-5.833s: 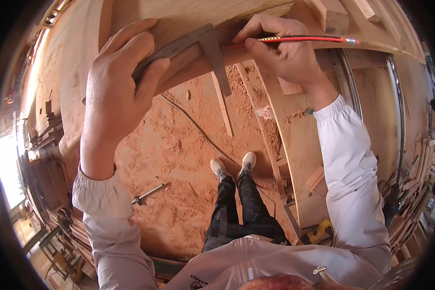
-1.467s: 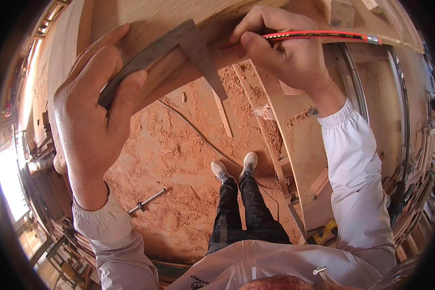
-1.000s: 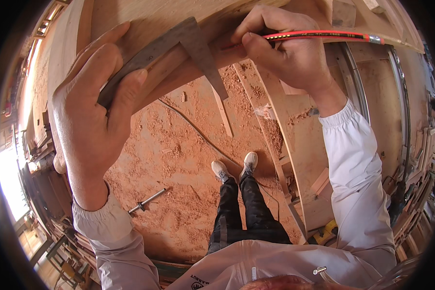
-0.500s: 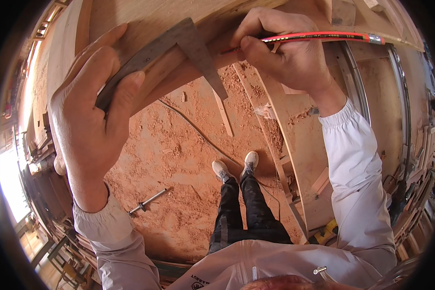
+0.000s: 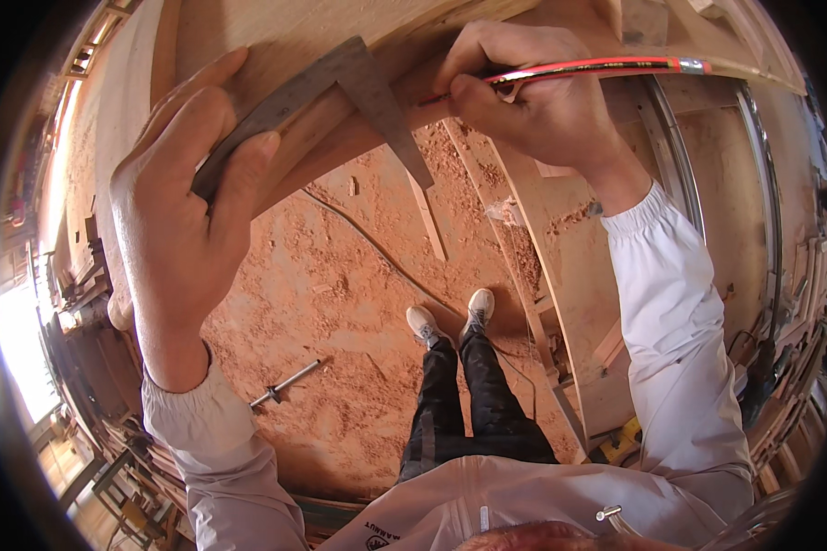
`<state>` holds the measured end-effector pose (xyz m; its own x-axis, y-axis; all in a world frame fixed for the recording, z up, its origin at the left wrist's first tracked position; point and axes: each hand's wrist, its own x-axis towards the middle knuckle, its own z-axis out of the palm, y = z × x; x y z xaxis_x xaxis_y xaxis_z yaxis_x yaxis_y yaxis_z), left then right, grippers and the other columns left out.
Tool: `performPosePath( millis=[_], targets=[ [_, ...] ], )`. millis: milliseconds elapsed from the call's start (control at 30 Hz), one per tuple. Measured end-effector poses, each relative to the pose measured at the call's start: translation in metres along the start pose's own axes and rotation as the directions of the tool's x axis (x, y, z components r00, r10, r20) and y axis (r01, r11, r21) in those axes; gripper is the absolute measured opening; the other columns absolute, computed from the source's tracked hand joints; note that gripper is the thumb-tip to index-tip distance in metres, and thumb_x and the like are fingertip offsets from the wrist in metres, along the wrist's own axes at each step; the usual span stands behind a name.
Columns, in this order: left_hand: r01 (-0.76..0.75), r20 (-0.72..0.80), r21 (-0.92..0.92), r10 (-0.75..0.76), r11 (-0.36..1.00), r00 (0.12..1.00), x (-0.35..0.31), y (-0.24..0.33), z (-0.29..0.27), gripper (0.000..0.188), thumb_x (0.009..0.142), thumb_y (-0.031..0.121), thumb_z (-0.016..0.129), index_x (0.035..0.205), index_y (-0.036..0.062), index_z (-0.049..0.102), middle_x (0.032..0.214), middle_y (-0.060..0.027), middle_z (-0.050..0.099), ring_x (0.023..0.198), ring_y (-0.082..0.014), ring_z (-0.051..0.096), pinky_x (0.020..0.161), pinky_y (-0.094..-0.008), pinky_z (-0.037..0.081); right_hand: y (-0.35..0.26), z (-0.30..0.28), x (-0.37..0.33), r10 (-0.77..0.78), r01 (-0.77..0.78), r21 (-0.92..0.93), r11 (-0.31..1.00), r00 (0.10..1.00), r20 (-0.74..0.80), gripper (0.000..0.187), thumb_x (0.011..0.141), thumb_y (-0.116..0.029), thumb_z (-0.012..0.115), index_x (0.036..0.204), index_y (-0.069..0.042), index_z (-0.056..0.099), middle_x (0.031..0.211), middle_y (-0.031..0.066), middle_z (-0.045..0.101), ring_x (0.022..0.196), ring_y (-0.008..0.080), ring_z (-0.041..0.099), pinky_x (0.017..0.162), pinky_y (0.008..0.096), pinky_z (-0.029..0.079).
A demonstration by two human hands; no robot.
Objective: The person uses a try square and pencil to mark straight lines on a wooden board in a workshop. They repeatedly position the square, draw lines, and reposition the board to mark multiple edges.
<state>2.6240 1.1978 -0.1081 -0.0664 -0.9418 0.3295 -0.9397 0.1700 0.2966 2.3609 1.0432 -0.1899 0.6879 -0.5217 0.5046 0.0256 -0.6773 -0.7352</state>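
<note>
My left hand point(image 5: 179, 197) is closed around the long arm of a dark grey metal L-shaped square point(image 5: 289, 96), thumb on its near side. That arm lies along a wooden piece point(image 5: 335, 147), while the shorter arm crosses its edge and points down over the floor. To the right, my right hand point(image 5: 528, 101) pinches a red and black pencil point(image 5: 606, 66), its eraser end pointing right. The pencil's tip rests at or just above the wood, a little right of the square's short arm; whether it touches I cannot tell.
Wood shavings cover the reddish floor point(image 5: 294, 266), where a cable point(image 5: 368, 239), a thin wooden strip point(image 5: 426, 220) and a metal bar clamp point(image 5: 285, 383) lie. A wooden frame with metal rails point(image 5: 675, 151) stands right. Stacked timber point(image 5: 83, 367) fills the left side.
My left hand has shifted very slightly right along the square. The pencil's eraser end has swung a little left, while its tip stays in nearly the same place.
</note>
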Motion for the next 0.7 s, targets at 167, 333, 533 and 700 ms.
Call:
performPosePath(
  millis=[167, 333, 533, 700],
  targets=[
    [-0.135, -0.069, -0.036, 0.133, 0.990, 0.989, 0.002, -0.005, 0.005, 0.023, 0.094, 0.005, 0.079, 0.087, -0.0035, 0.059, 0.106, -0.0224, 0.069, 0.123, -0.0308, 0.072, 0.081, -0.0353, 0.053, 0.004, -0.003, -0.001, -0.035, 0.035, 0.043, 0.998, 0.999, 0.002, 0.010, 0.095, -0.007, 0.068, 0.092, 0.002, 0.073, 0.081, 0.0037, 0.067, 0.069, 0.0095, 0.063, 0.061, 0.0262, 0.049],
    [-0.194, -0.093, -0.009, 0.192, 0.981, 0.977, 0.006, -0.002, 0.003, 0.024, 0.091, 0.002, 0.080, 0.086, -0.0037, 0.058, 0.094, -0.0214, 0.067, 0.119, -0.0357, 0.075, 0.076, -0.0365, 0.054, 0.005, -0.008, -0.007, 0.078, -0.073, 0.248, 0.966, 0.997, -0.010, 0.013, 0.095, -0.004, 0.061, 0.090, 0.003, 0.070, 0.085, 0.0055, 0.068, 0.073, 0.0107, 0.065, 0.065, 0.0266, 0.052],
    [-0.100, -0.080, -0.020, 0.098, 0.995, 0.992, 0.005, 0.008, -0.001, 0.024, 0.091, 0.004, 0.081, 0.086, -0.0040, 0.059, 0.105, -0.0238, 0.072, 0.115, -0.0373, 0.074, 0.078, -0.0387, 0.054, 0.008, -0.013, -0.004, 0.053, -0.052, 0.246, 0.968, 0.999, 0.005, 0.013, 0.098, -0.005, 0.059, 0.092, 0.001, 0.069, 0.087, 0.0031, 0.068, 0.079, 0.0088, 0.062, 0.073, 0.0266, 0.052],
    [-0.162, -0.121, 0.039, 0.166, 0.986, 0.979, 0.007, 0.005, 0.006, 0.019, 0.092, 0.008, 0.080, 0.094, -0.0035, 0.065, 0.116, -0.0216, 0.074, 0.106, -0.0388, 0.074, 0.080, -0.0407, 0.057, 0.023, -0.013, -0.007, 0.040, 0.023, 0.391, 0.920, 0.988, -0.152, 0.022, 0.110, -0.021, 0.060, 0.106, -0.003, 0.072, 0.090, 0.0033, 0.072, 0.074, 0.0081, 0.059, 0.063, 0.0238, 0.047]
  ],
)
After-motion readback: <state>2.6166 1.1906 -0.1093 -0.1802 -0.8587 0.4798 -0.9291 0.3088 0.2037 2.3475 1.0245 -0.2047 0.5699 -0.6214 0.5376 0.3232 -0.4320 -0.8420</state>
